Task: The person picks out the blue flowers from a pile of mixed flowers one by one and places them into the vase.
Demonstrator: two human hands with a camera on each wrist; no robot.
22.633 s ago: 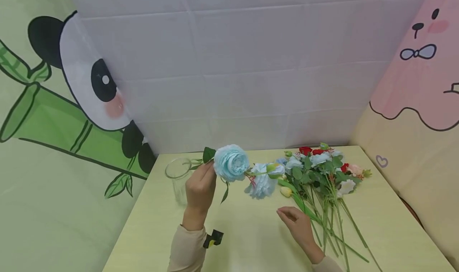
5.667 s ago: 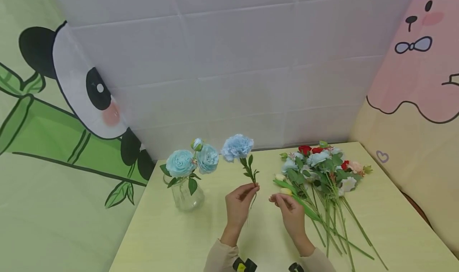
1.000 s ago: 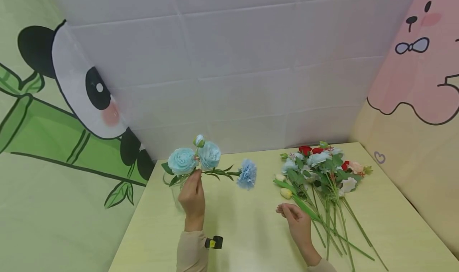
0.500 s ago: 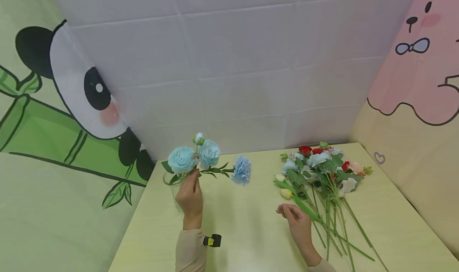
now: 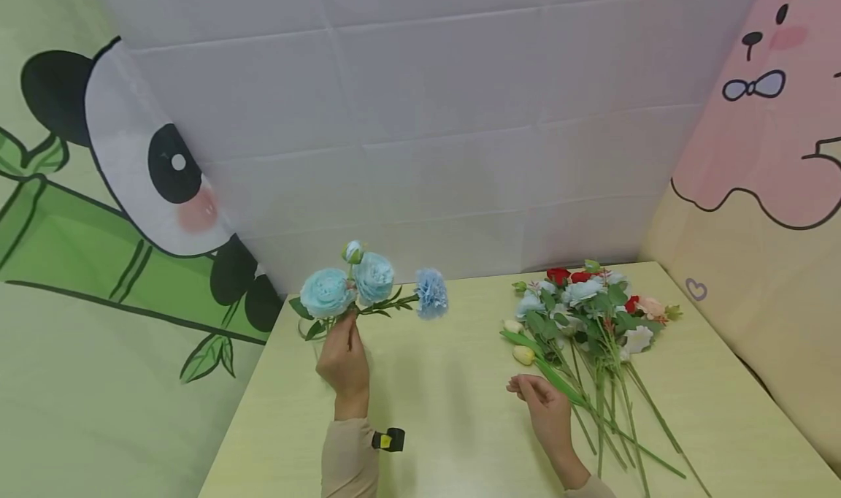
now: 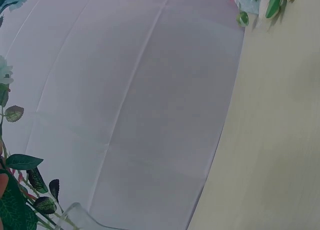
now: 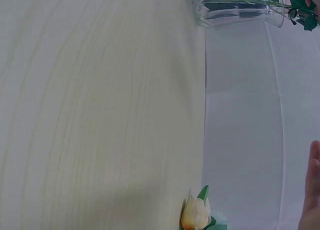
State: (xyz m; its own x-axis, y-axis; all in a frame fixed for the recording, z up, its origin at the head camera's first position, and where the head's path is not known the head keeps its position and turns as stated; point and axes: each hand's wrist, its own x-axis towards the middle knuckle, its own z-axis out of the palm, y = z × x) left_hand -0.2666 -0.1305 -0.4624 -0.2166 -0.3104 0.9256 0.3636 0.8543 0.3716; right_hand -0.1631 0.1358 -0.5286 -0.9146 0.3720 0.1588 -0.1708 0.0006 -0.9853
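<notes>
My left hand (image 5: 344,359) pinches the stem of a blue carnation (image 5: 431,293), right at the mouth of a clear glass vase (image 7: 232,11). The carnation leans to the right, its leafy stem nearly level. Above the hand, a pale blue ranunculus spray (image 5: 327,293) with two blooms and a bud stands in the vase, which the hand mostly hides in the head view. Green leaves (image 6: 25,162) and the vase rim show in the left wrist view. My right hand (image 5: 547,414) hovers over the table near the tulips, fingers loosely bent and holding nothing.
A heap of artificial flowers (image 5: 585,308), red, blue, white and peach, lies at the table's right, stems toward me. A yellow tulip (image 5: 523,355) lies at its left side. A white cloth wall (image 5: 460,242) rises behind the table (image 5: 453,439).
Over the last second the carnation's head has swung left and slightly up as my left hand shifts slightly at the vase. The ranunculus spray has moved slightly left. My right hand stays put.
</notes>
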